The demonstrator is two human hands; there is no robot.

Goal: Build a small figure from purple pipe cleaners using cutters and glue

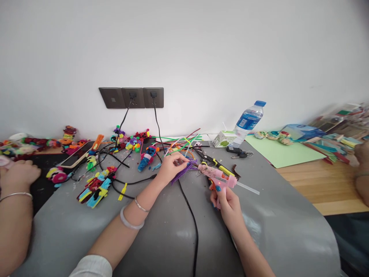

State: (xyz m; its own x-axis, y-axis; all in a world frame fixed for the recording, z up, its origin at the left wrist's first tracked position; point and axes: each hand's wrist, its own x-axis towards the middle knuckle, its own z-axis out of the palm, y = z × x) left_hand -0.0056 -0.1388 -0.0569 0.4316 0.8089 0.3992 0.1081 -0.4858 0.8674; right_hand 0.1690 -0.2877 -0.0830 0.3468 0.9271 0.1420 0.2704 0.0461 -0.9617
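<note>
- Fingers of my left hand (pixel 170 169): thumb and index pinched nearly together, looks like on purple fuzzy strands (pixel 178 176), which sit right at and under the fingertips.
- Right hand (pixel 229 204): fingers curled round the grip of a pink glue gun (pixel 216 177); trigger squeeze, can't tell.
- Gun's nozzle aims at the strands, just beside my left fingertips; contact unclear.
- Doing it well, I'd judge: strands held still, skin off the likely hot tip, small dabs only.
- Clear glue stick (pixel 249 188) pokes out behind the gun, right of my right fingers.
- Yellow-handled pliers (pixel 223 168) beyond them.
- Left of my left fingers: multicoloured fuzzy figure (pixel 99 186); farther left, another person's hand (pixel 23 177).
</note>
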